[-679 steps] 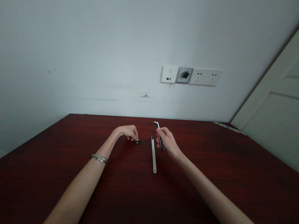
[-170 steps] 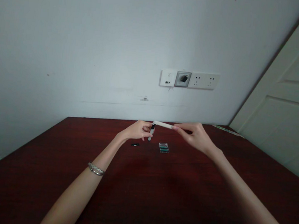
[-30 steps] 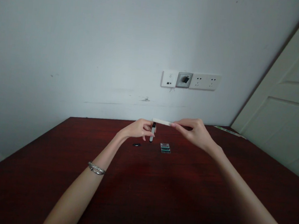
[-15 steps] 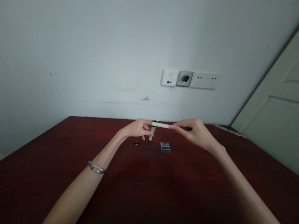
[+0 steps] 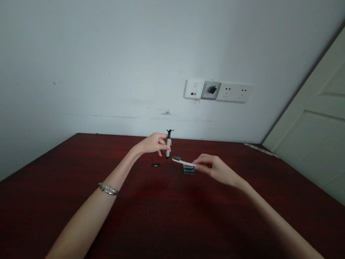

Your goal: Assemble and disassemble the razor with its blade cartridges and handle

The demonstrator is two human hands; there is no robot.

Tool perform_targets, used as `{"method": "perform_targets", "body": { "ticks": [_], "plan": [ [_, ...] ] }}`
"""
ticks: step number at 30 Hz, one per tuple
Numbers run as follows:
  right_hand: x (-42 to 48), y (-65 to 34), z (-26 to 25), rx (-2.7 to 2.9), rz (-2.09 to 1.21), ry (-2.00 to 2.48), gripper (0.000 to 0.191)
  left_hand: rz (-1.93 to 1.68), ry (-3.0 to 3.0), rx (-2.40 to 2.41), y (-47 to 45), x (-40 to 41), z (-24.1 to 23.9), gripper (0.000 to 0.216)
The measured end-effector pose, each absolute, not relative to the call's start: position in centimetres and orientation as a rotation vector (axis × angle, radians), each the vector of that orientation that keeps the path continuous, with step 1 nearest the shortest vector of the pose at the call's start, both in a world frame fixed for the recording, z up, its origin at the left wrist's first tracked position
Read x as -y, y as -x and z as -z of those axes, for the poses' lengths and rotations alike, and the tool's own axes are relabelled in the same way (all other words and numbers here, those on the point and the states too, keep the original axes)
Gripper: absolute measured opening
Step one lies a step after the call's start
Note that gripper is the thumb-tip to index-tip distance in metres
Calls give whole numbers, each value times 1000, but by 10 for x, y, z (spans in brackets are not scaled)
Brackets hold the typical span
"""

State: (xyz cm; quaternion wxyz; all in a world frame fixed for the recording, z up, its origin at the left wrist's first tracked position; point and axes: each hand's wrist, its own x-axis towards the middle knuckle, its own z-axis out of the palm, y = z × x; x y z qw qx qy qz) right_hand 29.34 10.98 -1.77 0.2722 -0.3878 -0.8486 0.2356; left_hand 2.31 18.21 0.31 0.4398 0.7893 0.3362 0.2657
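Observation:
My left hand (image 5: 155, 144) pinches a razor (image 5: 168, 146) by its grey and black handle, holding it upright above the far part of the table. The razor's dark head points up, against the wall. In my right hand (image 5: 210, 165) is a toothbrush (image 5: 184, 162) with a pale handle, gripped at the handle end, its dark bristles facing up and to the left. Below the toothbrush, a small clear pack with teal strips (image 5: 189, 170) lies on the table, partly covered by it. A small flat black piece (image 5: 156, 165) lies below my left hand.
The dark red table (image 5: 150, 229) meets a white wall (image 5: 121, 59) at the back. A row of sockets (image 5: 233, 92) is on the wall. A thin patterned strip (image 5: 261, 149) lies at the back right, near a white door (image 5: 338, 121).
My right hand has lowered the toothbrush away from the razor and turned it so its bristles show. The razor now stands in plain view in my left hand.

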Motion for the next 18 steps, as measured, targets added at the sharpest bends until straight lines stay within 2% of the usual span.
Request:
{"method": "perform_targets", "body": {
  "ticks": [7, 18],
  "plan": [
    [-102, -273, 69, 2341, -594, 1078, 18, -636, -1970, -852, -25, -182, -2, 25],
    [-105, -267, 100, 2343, -506, 1016, 21, -604, -1963, -830, -27, -180, -4, 25]
  ]
}}
